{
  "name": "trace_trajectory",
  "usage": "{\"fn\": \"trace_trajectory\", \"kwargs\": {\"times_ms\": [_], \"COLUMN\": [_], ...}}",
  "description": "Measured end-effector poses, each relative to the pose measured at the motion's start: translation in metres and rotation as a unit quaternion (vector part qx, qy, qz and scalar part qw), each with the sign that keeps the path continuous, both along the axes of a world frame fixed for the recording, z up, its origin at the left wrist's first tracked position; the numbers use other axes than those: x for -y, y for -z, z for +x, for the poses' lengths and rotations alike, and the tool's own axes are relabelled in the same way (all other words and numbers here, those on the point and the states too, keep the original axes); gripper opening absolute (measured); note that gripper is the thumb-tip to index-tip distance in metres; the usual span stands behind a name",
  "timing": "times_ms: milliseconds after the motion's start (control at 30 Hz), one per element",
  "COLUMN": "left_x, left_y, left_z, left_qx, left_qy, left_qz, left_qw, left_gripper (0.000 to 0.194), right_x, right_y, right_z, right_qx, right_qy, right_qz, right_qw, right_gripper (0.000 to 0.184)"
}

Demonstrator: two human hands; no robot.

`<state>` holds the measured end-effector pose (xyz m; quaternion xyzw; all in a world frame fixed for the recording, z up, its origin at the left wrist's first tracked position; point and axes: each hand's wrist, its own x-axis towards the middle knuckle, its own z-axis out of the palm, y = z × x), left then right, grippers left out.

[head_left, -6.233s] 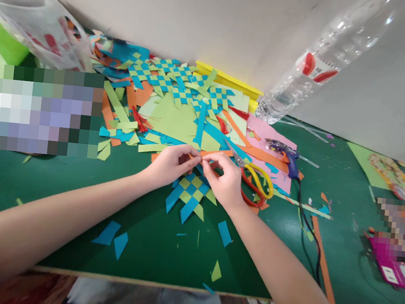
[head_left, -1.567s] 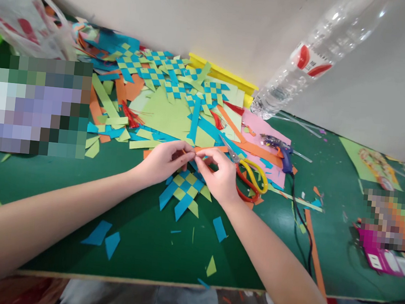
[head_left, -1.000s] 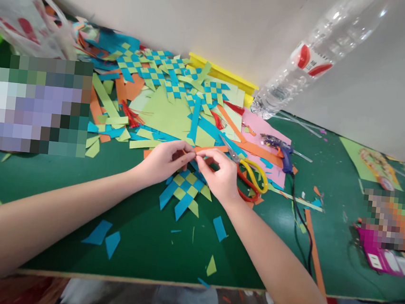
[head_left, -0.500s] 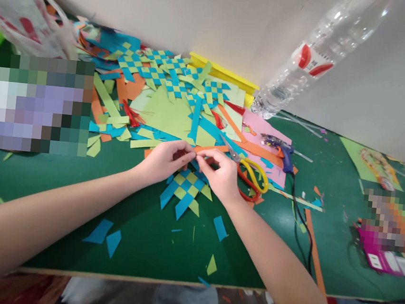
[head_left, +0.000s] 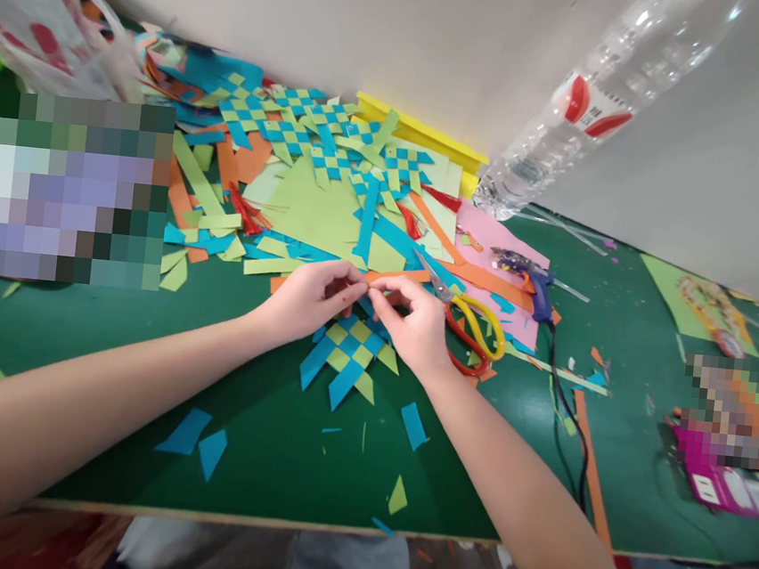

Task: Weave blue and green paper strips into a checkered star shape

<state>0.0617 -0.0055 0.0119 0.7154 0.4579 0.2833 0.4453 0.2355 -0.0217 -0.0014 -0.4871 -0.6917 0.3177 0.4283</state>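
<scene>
My left hand [head_left: 325,295] and my right hand [head_left: 411,314] meet fingertip to fingertip over the table, each closed in a pinch. Whatever lies between the tips is too small or hidden to make out. Right beneath and in front of them is a woven paper piece [head_left: 351,349] in blue and yellow-green checks, its pointed strip ends toward me; its far part is covered by my hands. Beside my right hand lie scissors [head_left: 476,325] with one yellow and one red handle, blades pointing away to the left. An orange paper strip [head_left: 397,275] lies just behind my fingers.
Several woven paper pieces [head_left: 287,132] and loose strips are heaped at the back. A glue gun [head_left: 539,295] rests on pink paper [head_left: 502,234], its black cord [head_left: 570,401] trailing forward. A plastic bottle [head_left: 546,148] stands by the wall. Blue scraps [head_left: 187,431] lie near the front edge.
Both hands keep nearly the same pinch over the woven piece. The view has shifted very slightly; nothing else has visibly moved.
</scene>
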Motion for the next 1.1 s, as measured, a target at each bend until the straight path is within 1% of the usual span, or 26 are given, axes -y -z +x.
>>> {"fn": "trace_trajectory", "kwargs": {"times_ms": [600,1100], "left_x": [-0.0005,0.0007], "left_y": [0.0035,0.0020], "left_z": [0.0014,0.0009], "left_qx": [0.001,0.006], "left_qy": [-0.006,-0.007], "left_qz": [0.014,0.015], "left_qw": [1.000,1.000], "left_gripper": [0.021,0.018], "right_x": [0.0002,-0.0007], "right_y": [0.0011,0.0009], "right_z": [-0.0010,-0.0006], "right_qx": [-0.016,-0.006], "right_qy": [-0.013,-0.021], "right_qz": [-0.025,-0.013], "right_qw": [0.999,1.000], "right_gripper": [0.013,0.012]}}
